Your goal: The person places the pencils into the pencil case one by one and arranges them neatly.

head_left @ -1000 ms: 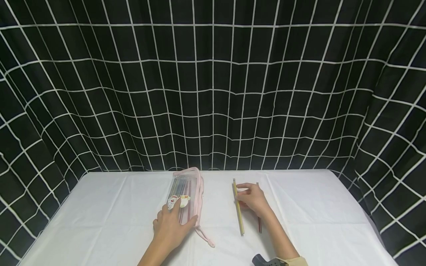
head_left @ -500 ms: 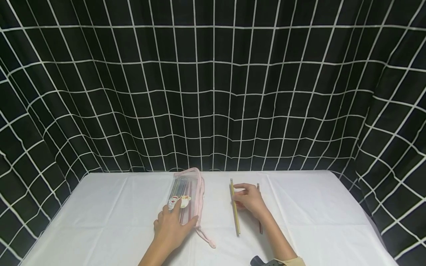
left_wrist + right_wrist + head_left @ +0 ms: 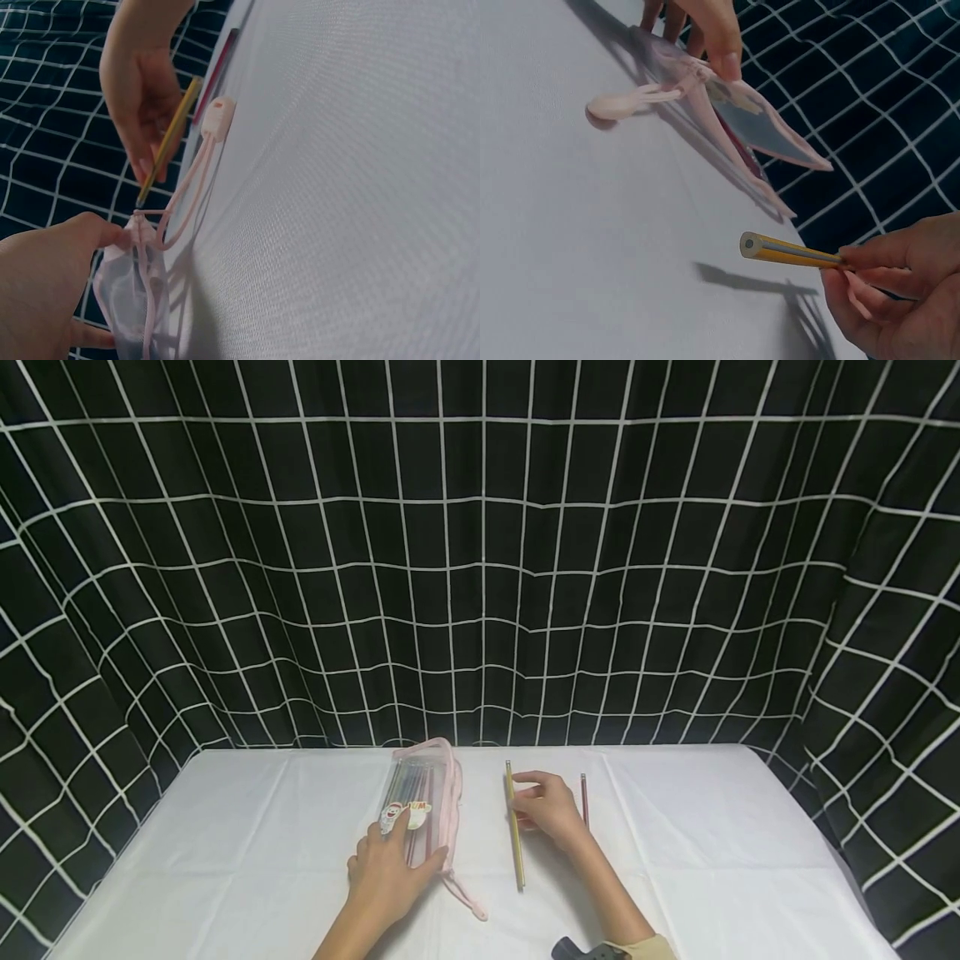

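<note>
A see-through pencil case (image 3: pixel 452 810) with pink trim lies left of centre, several pencils showing through it. My left hand (image 3: pixel 386 867) holds its near end, thumb at the zip side and fingers across the other side. In the right wrist view the case's mouth (image 3: pixel 739 139) gapes. My right hand (image 3: pixel 551 810) pinches a yellow pencil (image 3: pixel 517 852) between thumb and fingertips, to the right of the case. The pencil's flat end (image 3: pixel 751 244) faces the right wrist camera, and its shadow falls apart from it on the cloth.
A dark red pencil (image 3: pixel 585 795) lies right of my right hand, its lower part hidden by the forearm. A pink zip strap (image 3: pixel 467 897) trails from the case's near corner. White cloth (image 3: pixel 247 852) covers the table; a black gridded curtain (image 3: pixel 480 568) hangs behind.
My right hand has moved left with the yellow pencil, closer to the pencil case. More of the red pencil's top lies apart from the hand. The left hand stays on the case.
</note>
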Motion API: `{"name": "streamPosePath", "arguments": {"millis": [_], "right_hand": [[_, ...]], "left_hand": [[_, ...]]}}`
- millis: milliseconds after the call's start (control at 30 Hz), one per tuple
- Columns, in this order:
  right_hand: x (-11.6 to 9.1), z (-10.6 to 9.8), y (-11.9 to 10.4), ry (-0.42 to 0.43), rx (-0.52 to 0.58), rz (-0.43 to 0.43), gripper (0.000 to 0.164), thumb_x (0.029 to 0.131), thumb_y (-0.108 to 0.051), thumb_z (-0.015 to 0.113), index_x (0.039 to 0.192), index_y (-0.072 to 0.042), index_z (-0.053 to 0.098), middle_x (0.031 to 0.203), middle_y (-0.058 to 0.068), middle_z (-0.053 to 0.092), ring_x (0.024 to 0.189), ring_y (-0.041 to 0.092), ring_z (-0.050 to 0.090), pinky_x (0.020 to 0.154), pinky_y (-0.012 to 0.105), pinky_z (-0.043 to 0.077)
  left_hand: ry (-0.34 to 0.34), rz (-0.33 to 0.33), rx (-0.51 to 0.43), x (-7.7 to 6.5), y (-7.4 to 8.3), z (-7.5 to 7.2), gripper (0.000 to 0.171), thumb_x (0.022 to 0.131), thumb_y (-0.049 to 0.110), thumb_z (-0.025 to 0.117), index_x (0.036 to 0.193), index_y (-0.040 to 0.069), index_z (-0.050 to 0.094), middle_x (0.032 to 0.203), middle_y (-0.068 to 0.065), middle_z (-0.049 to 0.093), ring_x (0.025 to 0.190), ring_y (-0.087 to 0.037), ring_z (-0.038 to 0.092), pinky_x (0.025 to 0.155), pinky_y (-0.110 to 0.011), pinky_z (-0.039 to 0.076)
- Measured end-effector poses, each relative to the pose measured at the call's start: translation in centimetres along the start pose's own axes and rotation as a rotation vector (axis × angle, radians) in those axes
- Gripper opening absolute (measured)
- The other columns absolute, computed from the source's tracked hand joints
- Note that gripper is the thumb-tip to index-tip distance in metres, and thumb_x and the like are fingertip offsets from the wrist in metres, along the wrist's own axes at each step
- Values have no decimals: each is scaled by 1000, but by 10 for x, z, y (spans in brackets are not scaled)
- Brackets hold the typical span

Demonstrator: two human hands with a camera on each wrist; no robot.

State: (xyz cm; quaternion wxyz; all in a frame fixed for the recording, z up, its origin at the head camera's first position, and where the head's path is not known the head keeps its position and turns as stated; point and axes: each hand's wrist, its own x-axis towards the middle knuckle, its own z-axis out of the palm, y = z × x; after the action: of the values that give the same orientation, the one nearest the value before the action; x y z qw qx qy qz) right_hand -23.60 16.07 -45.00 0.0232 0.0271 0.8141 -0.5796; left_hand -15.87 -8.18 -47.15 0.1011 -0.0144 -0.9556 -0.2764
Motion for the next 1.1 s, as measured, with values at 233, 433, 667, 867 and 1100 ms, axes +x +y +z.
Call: {"name": "streamPosePath", "arguments": {"millis": [233,433,667,867,1100], "right_hand": [[1,8,-1,-6,20,-7,45,88,12,69,132,11,64,93,20,74,74,21,75,67,36,64],[3,16,-5,-11,30,-18,46,87,13,68,132,12,64,93,22,74,73,22,75,66,35,64],[7,24,-8,-16,45,-17,46,86,12,69,132,11,64,92,20,74,72,22,75,66,35,64],[8,29,-14,-26,100,-31,47,86,13,67,132,12,63,96,26,73,73,25,76,67,37,64],[13,37,-18,-29,114,-38,47,86,13,67,132,13,62,97,28,74,72,21,74,65,36,64]], "left_hand": [[3,5,8,0,0,1,83,89,58,72,148,3,56,126,-36,58,112,-54,60,85,-68,47],[-8,-6,1,0,-1,1,83,89,58,72,149,3,55,130,-37,56,115,-55,59,88,-70,46],[-23,-21,-1,1,-1,2,83,89,57,73,149,3,55,131,-37,56,117,-56,59,90,-72,46],[-16,-19,5,0,-1,2,83,89,57,73,149,3,55,128,-36,57,115,-54,59,88,-70,46],[-12,-17,9,-1,-1,2,82,89,58,72,149,4,55,127,-35,57,113,-52,60,88,-68,47]]}}
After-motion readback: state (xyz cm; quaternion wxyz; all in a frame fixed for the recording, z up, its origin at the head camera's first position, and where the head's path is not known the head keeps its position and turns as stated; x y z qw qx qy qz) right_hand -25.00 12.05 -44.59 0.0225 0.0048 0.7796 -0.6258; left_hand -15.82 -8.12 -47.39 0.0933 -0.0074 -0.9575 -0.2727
